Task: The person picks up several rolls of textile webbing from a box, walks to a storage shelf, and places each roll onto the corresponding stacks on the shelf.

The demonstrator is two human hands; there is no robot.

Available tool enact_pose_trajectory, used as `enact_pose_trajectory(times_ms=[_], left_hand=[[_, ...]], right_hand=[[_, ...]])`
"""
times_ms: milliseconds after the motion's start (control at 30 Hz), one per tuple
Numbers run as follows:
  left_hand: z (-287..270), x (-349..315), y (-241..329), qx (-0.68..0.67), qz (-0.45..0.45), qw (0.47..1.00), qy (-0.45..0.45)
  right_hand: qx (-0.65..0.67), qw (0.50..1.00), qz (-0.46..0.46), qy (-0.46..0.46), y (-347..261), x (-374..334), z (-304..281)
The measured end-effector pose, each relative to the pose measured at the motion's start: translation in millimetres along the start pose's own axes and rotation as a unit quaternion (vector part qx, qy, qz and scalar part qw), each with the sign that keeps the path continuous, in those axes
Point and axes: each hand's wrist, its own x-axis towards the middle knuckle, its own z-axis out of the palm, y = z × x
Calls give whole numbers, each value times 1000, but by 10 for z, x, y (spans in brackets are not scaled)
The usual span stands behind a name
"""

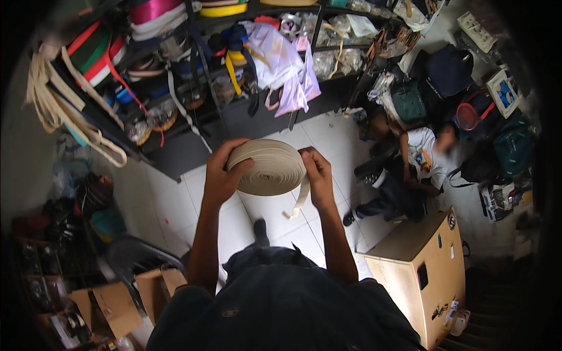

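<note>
Both of my hands hold up a large flat roll of cream webbing tape in front of me, above the tiled floor. Around its left edge wraps my left hand, with the thumb laid over the coiled face. My right hand pinches the right edge, close to where the tape's loose end hangs down in a short curl. The fingers behind the roll are hidden.
Ahead stands a dark shelf with ribbon rolls, hanging straps and a lilac cloth. At right a person sits among bags, near a wooden table. Cardboard boxes and a dark chair are at lower left.
</note>
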Motion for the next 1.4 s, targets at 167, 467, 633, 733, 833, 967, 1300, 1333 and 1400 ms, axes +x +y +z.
enact_pose_trajectory(times_ms=[167, 467, 633, 733, 833, 967, 1300, 1333, 1400], left_hand=[[160, 488, -409, -204, 14, 967, 151], [-146, 1400, -604, -232, 25, 969, -80], [-195, 2097, -12, 91, 14, 967, -237], [-81, 2289, -53, 103, -18, 976, -191], [317, 2368, -304, -42, 20, 998, 42], [972, 2337, -646, -271, -37, 925, 265], [1064, 3421, -255, 163, 1, 985, -49], [1124, 3467, -321, 154, 7, 988, -6], [1214, 3509, -452, 116, 36, 988, 100]], right_hand=[[116, 985, -94, 83, 273, 480, 263], [93, 983, -83, 134, 13, 1181, 265], [1, 997, -62, 46, -61, 1600, 124], [149, 985, -72, 37, -35, 1898, 91], [277, 956, -77, 56, 2, 2153, 84], [245, 968, -42, 32, 136, 2437, -143], [30, 992, -117, -44, -294, 3414, -1040], [54, 992, -110, -18, -270, 3493, -1071], [147, 984, -102, 18, -195, 3584, -1079]])
